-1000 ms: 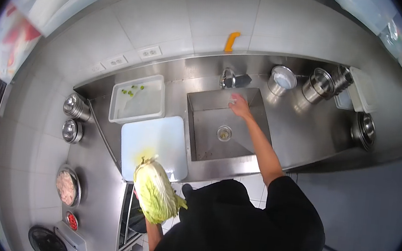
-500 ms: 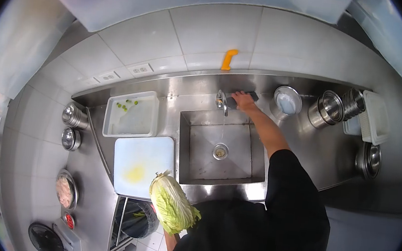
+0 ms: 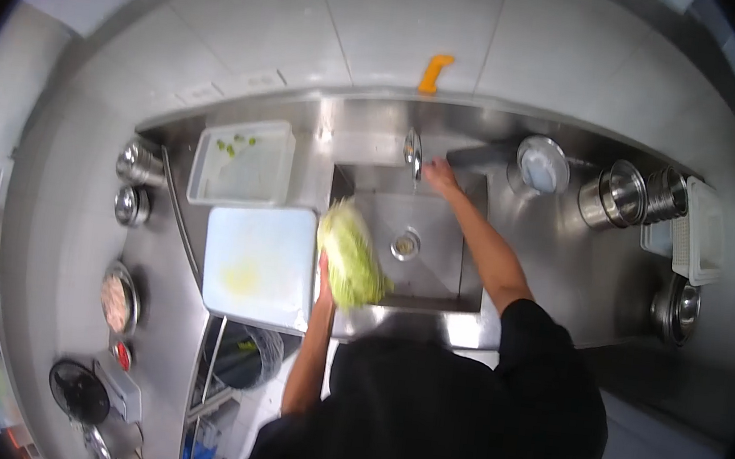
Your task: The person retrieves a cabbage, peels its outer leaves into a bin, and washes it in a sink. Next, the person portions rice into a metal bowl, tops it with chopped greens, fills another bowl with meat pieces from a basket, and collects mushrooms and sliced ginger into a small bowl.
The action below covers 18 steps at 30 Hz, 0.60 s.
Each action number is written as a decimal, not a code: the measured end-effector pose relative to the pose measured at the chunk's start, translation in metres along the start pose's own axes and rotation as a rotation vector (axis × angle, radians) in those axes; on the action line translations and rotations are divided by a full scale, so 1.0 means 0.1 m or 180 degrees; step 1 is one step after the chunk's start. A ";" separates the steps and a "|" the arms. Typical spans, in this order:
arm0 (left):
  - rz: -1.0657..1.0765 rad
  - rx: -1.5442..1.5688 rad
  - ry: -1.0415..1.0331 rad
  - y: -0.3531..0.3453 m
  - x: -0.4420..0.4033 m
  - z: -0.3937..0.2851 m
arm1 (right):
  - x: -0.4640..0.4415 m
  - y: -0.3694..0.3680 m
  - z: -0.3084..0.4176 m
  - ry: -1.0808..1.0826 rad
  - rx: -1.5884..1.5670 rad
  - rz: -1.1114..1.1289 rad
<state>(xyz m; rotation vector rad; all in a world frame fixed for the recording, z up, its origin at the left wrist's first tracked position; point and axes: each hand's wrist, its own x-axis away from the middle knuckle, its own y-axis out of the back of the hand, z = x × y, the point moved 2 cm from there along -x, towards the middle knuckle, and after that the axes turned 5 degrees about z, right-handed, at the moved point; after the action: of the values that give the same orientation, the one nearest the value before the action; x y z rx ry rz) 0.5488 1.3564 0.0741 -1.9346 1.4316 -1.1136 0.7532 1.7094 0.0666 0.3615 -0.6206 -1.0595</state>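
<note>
Cabbage: The pale green and white leafy cabbage [image 3: 354, 259] is held tilted above the near left part of the square stainless-steel sink [image 3: 468, 271]; some motion blur is seen on it.
Left hand: By the bare left hand [image 3: 324, 280] the cabbage is gripped from the side and underneath; most of the fingers are hidden.
Change: The cabbage has been carried from beside the cutting board's near corner to the sink, so it is now held within reach of the tap, with part of the basin beneath it.
Right hand: The bare right hand [image 3: 440, 176] has been drawn back from the dark grey item [image 3: 480, 157] and is now held just beside the curved chrome faucet [image 3: 413, 152]. Its fingers are blurred; whether anything is grasped cannot be told.
Water: Whether any is running cannot be clearly told.
Cutting board: The pale blue-white rectangular board [image 3: 261, 241], marked by a yellow stain, is set left of the sink.
Tray: In the white rectangular plastic tray [image 3: 247, 179] behind the board, small green pieces [image 3: 231, 145] are seen.
Steel pot: The round steel pot [image 3: 535, 168], with something whitish inside, is placed to the right of the faucet.
Wall: An orange plastic piece [image 3: 435, 73] is seen above the faucet.
</note>
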 end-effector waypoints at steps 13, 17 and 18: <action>-0.0277 -0.3260 0.0442 -0.95 -1.32 0.31 | 1.65 -0.46 0.23 -0.0401 -0.3664 0.0639; 0.0114 -0.1893 0.0868 -1.01 -1.36 0.32 | 1.32 -0.54 -0.20 -0.0480 -0.4063 0.0862; 0.0398 -0.1284 0.1145 -1.07 -1.34 0.30 | 1.26 -0.58 -0.22 -0.0449 -0.4145 0.0991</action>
<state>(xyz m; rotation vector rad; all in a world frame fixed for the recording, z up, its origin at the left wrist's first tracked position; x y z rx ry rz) 0.6157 1.5155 0.0962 -1.9316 2.0778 -1.2323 0.7697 1.5704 0.0547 -0.9199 -0.0110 -0.9861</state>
